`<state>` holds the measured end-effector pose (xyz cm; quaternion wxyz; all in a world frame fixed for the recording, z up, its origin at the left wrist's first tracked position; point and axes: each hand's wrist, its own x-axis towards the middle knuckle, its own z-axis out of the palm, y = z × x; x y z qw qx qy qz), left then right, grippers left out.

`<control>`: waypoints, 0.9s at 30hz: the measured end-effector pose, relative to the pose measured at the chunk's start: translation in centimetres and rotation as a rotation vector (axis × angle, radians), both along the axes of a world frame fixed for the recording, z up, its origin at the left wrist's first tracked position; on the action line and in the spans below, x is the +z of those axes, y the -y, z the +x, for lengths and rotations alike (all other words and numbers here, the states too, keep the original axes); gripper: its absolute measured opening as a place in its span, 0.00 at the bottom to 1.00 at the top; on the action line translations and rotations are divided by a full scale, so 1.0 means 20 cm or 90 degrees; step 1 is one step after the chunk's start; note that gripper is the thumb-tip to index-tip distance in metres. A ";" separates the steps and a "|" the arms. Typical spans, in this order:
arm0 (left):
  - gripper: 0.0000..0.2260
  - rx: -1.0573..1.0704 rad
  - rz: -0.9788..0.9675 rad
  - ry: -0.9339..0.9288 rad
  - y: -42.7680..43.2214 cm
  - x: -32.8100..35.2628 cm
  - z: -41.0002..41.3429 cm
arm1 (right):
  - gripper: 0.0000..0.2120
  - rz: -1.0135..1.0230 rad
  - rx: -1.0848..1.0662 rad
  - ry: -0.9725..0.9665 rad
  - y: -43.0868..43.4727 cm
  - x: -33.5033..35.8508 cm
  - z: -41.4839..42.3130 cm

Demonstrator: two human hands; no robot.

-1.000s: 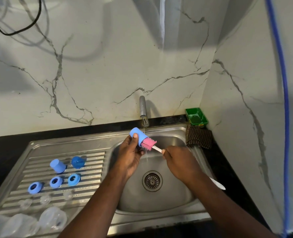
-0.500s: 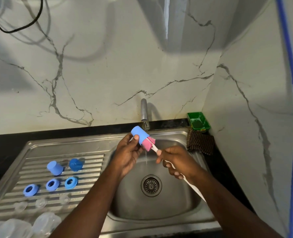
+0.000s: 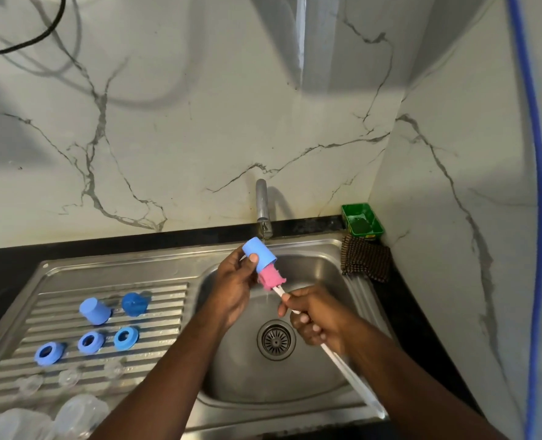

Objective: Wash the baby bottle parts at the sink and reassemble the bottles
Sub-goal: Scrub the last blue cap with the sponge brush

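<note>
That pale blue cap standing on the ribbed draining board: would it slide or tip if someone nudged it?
Probably light: it is a small plastic cap. It would likely slide easily, since the steel draining board looks wet. It rests across raised ribs, so a nudge may tip it, and its round body could then roll.

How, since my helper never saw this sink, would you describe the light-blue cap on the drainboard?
Left of the sink basin lies a ribbed drainboard. In its back row, the cap sits left of a darker piece; unlike the three rings in front, it has no hole.
</note>
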<state>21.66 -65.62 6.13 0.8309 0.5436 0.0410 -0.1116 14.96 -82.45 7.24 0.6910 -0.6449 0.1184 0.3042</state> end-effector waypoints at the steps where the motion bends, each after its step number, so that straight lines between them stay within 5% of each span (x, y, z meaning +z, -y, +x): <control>1: 0.10 -0.015 -0.012 0.002 -0.01 -0.01 -0.02 | 0.14 0.040 0.029 -0.006 0.03 0.02 0.00; 6: 0.13 -0.003 -0.027 0.002 0.00 -0.03 -0.07 | 0.05 -0.042 -0.011 0.125 0.11 0.05 0.06; 9: 0.13 0.061 0.020 0.022 0.02 -0.03 -0.04 | 0.12 -0.154 -0.114 0.221 0.09 0.02 0.08; 14: 0.17 0.094 0.086 0.038 0.01 -0.03 -0.01 | 0.05 -0.618 -0.114 0.553 0.09 0.00 0.08; 17: 0.19 0.078 0.061 0.027 0.02 -0.05 -0.01 | 0.08 -0.800 -0.051 0.583 0.08 0.00 0.04; 23: 0.14 0.044 0.029 0.058 0.03 -0.05 -0.04 | 0.15 -0.598 -0.022 0.487 0.00 -0.07 -0.03; 27: 0.12 0.027 0.033 0.072 0.06 -0.04 -0.10 | 0.09 -0.534 -0.071 0.455 0.03 -0.07 0.01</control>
